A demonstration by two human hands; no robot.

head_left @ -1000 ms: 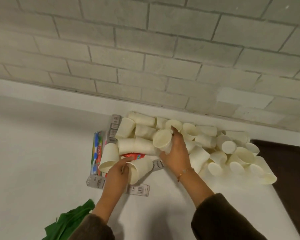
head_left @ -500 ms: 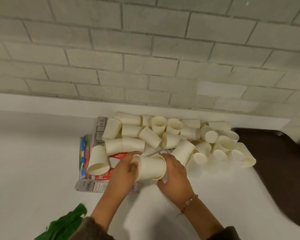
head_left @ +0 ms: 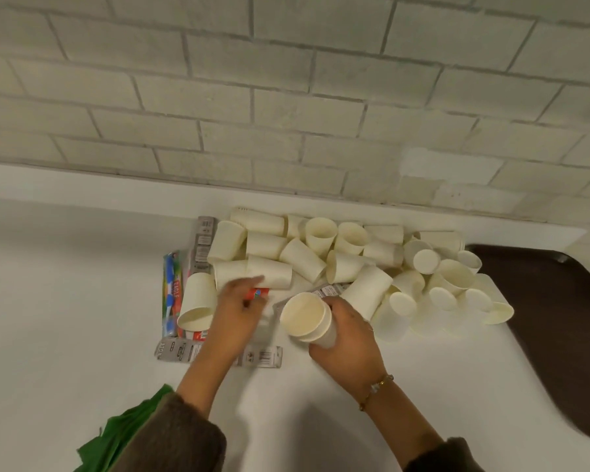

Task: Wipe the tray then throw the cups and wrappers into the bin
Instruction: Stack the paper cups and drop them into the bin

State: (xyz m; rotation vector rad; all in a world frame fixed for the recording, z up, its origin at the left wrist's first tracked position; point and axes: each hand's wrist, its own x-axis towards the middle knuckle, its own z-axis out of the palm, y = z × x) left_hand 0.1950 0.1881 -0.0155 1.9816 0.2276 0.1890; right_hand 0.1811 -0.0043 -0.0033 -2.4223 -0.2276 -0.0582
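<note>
Gripping nested cups (head_left: pixel 307 316) in the right hand (head_left: pixel 341 338) at the front of the pile (head_left: pixel 302 258) on the white table (head_left: pixel 65 301), poking the loose, empty left hand (head_left: pixel 239 311) over the red wrapper (head_left: pixel 258 294), so could easily bump that pile and roll cups onto the tray (head_left: pixel 542 318) tbh.

— What is the person wearing?
— A dark brown-grey top of fuzzy, woolly cloth. The left sleeve (head_left: pixel 184 434) and the right sleeve (head_left: pixel 447 454) end partway up the forearms.
— Anything at the wrists?
— A thin gold-coloured chain bracelet (head_left: pixel 377 390) with small pale beads, just behind the right hand (head_left: pixel 346 338). The left hand (head_left: pixel 239 318) is bare.
</note>
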